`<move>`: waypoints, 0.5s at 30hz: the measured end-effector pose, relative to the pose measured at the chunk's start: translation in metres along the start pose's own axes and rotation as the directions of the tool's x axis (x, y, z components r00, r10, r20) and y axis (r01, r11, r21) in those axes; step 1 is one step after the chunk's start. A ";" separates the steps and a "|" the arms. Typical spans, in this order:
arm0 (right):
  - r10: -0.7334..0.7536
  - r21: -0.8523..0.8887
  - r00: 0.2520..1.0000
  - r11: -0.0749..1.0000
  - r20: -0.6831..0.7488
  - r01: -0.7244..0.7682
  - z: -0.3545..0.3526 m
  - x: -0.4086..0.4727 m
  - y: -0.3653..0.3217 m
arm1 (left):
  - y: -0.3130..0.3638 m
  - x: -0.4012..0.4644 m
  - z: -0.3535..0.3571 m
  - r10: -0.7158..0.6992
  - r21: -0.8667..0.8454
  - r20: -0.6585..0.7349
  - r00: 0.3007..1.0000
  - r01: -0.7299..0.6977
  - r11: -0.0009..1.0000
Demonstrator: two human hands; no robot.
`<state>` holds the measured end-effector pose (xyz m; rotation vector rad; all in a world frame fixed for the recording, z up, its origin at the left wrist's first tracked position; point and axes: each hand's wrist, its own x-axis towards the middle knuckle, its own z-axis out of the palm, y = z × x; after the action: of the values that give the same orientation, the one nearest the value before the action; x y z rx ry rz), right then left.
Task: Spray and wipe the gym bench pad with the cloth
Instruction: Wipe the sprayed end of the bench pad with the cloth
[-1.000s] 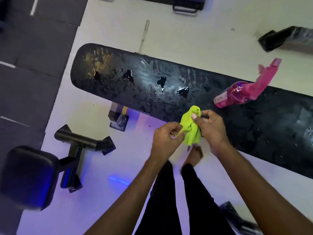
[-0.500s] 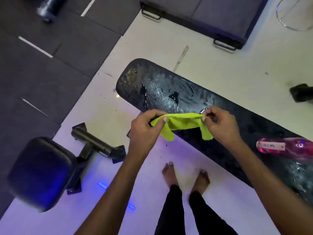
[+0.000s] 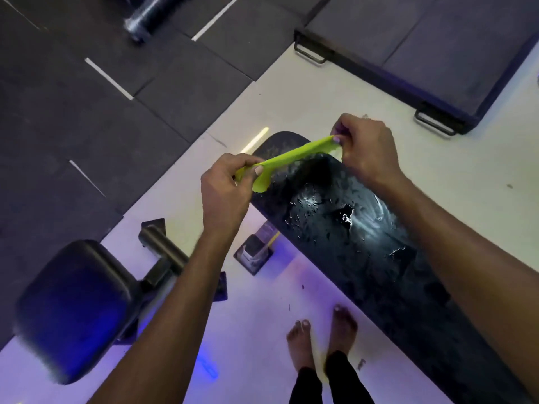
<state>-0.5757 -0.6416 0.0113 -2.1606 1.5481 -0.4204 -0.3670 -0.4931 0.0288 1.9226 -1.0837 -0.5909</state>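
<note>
The cloth (image 3: 287, 157) is hanging stretched between your left hand (image 3: 226, 191) and right hand (image 3: 366, 150), both pinching its ends; be laying it flat onto the wet bench pad (image 3: 335, 228).

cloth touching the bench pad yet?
No: the cloth is stretched in the air between the left hand and right hand, above the wet bench pad.

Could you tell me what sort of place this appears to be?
Most likely a gym: a long black padded bench wet with droplets, dark rubber floor tiles, and a second padded seat on a metal frame beside it.
</note>
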 end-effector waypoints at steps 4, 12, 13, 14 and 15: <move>-0.008 -0.098 0.989 0.995 0.149 0.023 0.045 -0.014 0.014 | -0.041 -0.024 0.017 0.020 0.240 0.128 0.992 -0.051 0.969; -0.049 -0.325 0.974 0.938 0.219 0.121 0.132 -0.075 0.075 | -0.082 0.012 0.100 0.071 0.494 0.430 0.900 -0.301 0.816; -0.054 -0.325 0.976 0.938 0.210 0.122 0.137 -0.078 0.077 | -0.081 0.025 0.118 0.105 0.505 0.467 0.878 -0.363 0.783; -0.060 -0.323 0.978 0.938 0.201 0.124 0.142 -0.080 0.079 | -0.081 0.037 0.135 0.128 0.523 0.525 0.842 -0.438 0.731; -0.065 -0.321 0.981 0.939 0.185 0.122 0.146 -0.080 0.081 | -0.083 0.049 0.149 0.131 0.544 0.588 0.798 -0.510 0.666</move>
<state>-0.5959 -0.5613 -0.1549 -2.4567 1.5091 0.0045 -0.4101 -0.5762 -0.1219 2.1204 -2.2139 -0.5310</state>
